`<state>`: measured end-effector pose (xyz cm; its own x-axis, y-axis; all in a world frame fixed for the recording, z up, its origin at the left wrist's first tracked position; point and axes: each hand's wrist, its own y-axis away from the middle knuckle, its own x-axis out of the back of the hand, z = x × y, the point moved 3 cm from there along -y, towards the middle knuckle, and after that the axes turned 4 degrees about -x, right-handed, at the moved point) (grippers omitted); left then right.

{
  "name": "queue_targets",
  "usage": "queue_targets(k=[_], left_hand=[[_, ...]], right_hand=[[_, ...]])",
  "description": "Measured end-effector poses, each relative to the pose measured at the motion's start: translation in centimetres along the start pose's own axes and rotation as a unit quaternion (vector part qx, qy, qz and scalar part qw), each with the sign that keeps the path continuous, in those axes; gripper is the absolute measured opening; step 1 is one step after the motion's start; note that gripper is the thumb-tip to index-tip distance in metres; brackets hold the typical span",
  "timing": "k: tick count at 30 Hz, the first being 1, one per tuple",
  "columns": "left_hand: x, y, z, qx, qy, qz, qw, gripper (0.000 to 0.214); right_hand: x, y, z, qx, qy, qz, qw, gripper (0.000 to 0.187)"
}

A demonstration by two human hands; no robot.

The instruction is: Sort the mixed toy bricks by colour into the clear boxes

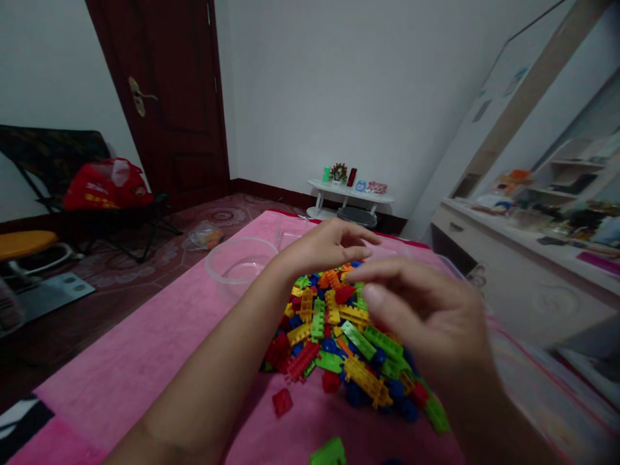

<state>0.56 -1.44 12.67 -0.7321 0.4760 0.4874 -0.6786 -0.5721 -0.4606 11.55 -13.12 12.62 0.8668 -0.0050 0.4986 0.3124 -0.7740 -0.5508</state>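
Note:
A heap of toy building blocks (318,320) in red, yellow, green, blue and orange lies on a pink cloth (169,336). Over the far side of the heap my left hand (332,245) reaches, its fingers stretched out and the thumb apart, with nothing seen in it. My right hand (431,310), slightly blurred, hovers above the right side of the pile. Its fingers curve loosely apart from the thumb and no block shows between them. A single red block (281,402) and a green block (329,452) lie on the cloth nearer to me.
A clear round plastic tub (242,261) stands left of the heap, partly beside my left forearm. A white dresser (527,258) borders the right side. On the left are a folding chair with a red bag (106,184) and a yellow stool (26,244). A low white shelf (351,190) stands beyond.

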Motion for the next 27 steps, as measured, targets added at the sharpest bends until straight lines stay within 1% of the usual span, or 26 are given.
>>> queue_targets(k=[2, 3, 5, 6, 7, 9, 12, 14, 15, 17, 18, 19, 21, 23, 25, 27], left_hand=[[-0.2, -0.9, -5.0, 0.012, -0.047, 0.051, 0.998, 0.038], [-0.5, -1.2, -6.8, 0.005, -0.079, 0.058, 0.995, 0.038], [-1.3, -1.4, -9.4, -0.001, -0.096, 0.037, 0.995, 0.042], [-1.7, -1.4, -10.2, -0.006, -0.091, 0.019, 0.996, 0.043], [-2.1, -1.3, -10.6, -0.006, -0.083, 0.006, 0.997, 0.045], [-2.8, -1.1, -11.1, 0.003, -0.076, -0.013, 0.997, 0.048], [-3.8, -0.8, -11.8, 0.030, -0.106, -0.049, 0.993, 0.048], [-4.3, -0.8, -12.2, 0.029, -0.128, -0.069, 0.989, 0.046], [-4.4, -0.8, -12.4, 0.022, -0.132, -0.071, 0.988, 0.044], [-4.5, -0.8, -12.7, 0.006, -0.124, -0.072, 0.990, 0.041], [-4.5, -0.8, -12.7, 0.003, -0.114, -0.073, 0.991, 0.039], [-4.4, -0.7, -12.8, 0.005, -0.104, -0.075, 0.992, 0.038], [-4.2, -0.6, -12.9, 0.021, -0.085, -0.076, 0.993, 0.038], [-3.9, -0.4, -13.2, 0.042, -0.071, -0.074, 0.994, 0.039], [-3.6, -0.3, -13.5, 0.055, -0.062, -0.076, 0.994, 0.039], [-3.3, -0.4, -13.7, 0.065, -0.063, -0.066, 0.994, 0.036]], right_hand=[[-2.4, 1.9, 0.7, 0.051, 0.055, -0.079, 0.994, 0.012], [-3.8, 3.3, 1.4, 0.084, 0.074, -0.149, 0.983, 0.011], [-5.8, 6.3, 3.7, 0.098, 0.107, -0.204, 0.968, 0.017], [-6.5, 7.7, 5.1, 0.082, 0.123, -0.218, 0.965, 0.025], [-7.0, 8.9, 6.4, 0.078, 0.129, -0.207, 0.967, 0.030], [-7.8, 10.8, 8.4, 0.094, 0.127, -0.227, 0.961, 0.037], [-8.7, 11.9, 10.0, 0.122, 0.140, -0.217, 0.958, 0.028], [-9.1, 11.9, 9.9, 0.159, 0.189, -0.180, 0.952, 0.021], [-9.2, 11.7, 9.5, 0.192, 0.218, -0.160, 0.943, 0.019], [-8.7, 11.1, 8.5, 0.241, 0.276, -0.130, 0.921, 0.016], [-8.2, 10.6, 8.0, 0.250, 0.297, -0.121, 0.914, 0.014], [-7.5, 9.9, 7.6, 0.243, 0.312, -0.116, 0.911, 0.013], [-5.7, 8.0, 7.2, 0.197, 0.333, -0.093, 0.917, 0.014], [-3.7, 5.5, 7.6, 0.128, 0.352, -0.051, 0.926, 0.019], [-2.0, 2.8, 8.8, 0.029, 0.372, -0.032, 0.927, 0.020], [-0.6, 0.5, 10.5, -0.055, 0.380, -0.004, 0.923, 0.019]])
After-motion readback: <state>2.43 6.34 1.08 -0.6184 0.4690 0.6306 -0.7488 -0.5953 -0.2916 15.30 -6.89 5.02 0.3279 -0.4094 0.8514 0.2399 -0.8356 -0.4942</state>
